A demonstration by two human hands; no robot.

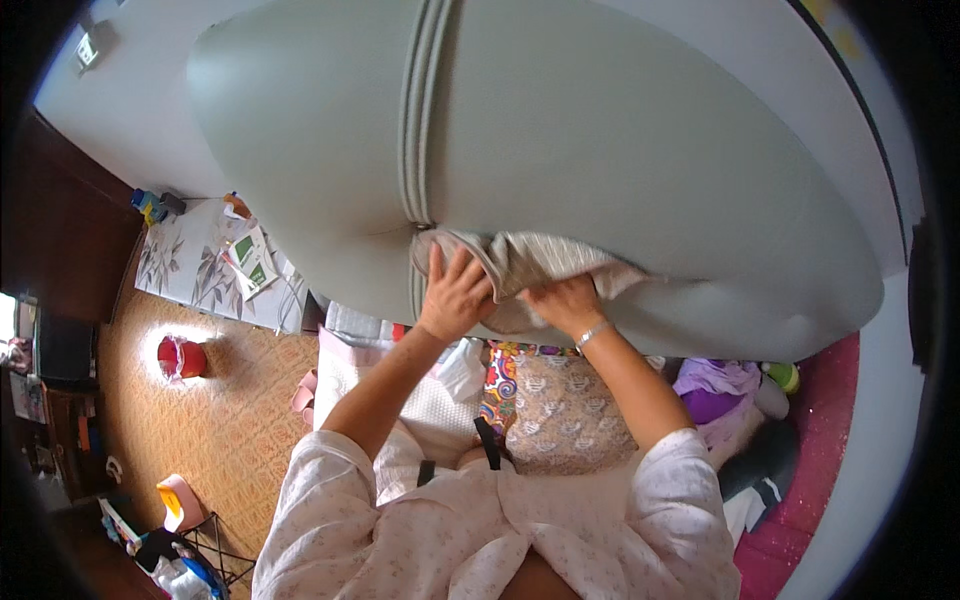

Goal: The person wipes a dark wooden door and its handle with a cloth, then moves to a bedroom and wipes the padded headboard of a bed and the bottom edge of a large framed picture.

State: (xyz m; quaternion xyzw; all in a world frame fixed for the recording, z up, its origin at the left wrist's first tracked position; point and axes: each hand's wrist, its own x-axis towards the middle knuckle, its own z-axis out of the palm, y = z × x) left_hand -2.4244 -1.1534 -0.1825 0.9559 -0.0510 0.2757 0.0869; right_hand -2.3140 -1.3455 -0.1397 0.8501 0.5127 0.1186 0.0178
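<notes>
In front of me rises a padded grey-green headboard (600,150) with a smooth, leather-like cover. Raised vertical piping (420,112) runs down it to a tufted dimple. Against its lower part lies a crumpled beige cloth (551,255) with a slight sheen and a pinkish underside. My left hand (456,296) rests on the cloth's left end, its fingers spread and pointing up. To its right, my right hand (566,304), with a bracelet (592,335) at the wrist, grips the lower edge of the cloth. Its fingertips are partly hidden in the folds.
Below the headboard are a brown patterned pillow (574,412), white bedding (439,412) and a white tissue-like bundle (461,369). Purple fabric (716,397) lies at right. A floral-topped bedside surface (187,262) stands left, and a red bin (182,358) sits on the floor.
</notes>
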